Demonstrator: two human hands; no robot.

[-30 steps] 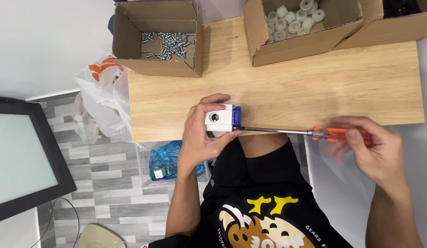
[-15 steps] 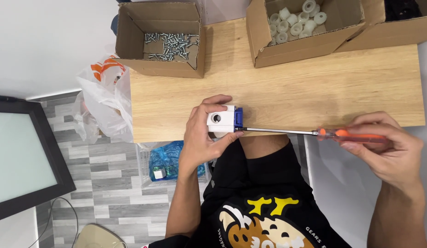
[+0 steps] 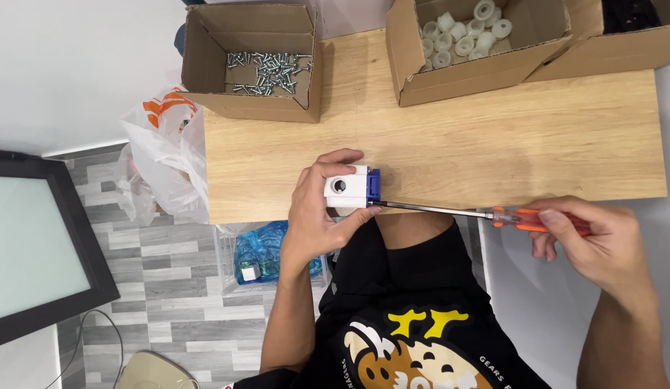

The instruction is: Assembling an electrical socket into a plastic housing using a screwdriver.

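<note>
While a white block (image 3: 344,189) is gripped by the left hand (image 3: 317,216), a screwdriver (image 3: 486,213) is applied.
Its orange handle is clasped by the right hand (image 3: 601,241); its tip meets the block's blue end at the table (image 3: 493,144) edge.

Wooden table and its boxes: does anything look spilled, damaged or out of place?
Nothing stands out. The screws lie inside their cardboard box, the white parts inside theirs. The left hand holds a white and blue block at the wooden table edge; the right hand holds a screwdriver against it.

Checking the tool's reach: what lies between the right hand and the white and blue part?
In the head view, only the screwdriver bridges them: its thin shaft runs from the right hand to the white and blue part held by the left hand.
</note>
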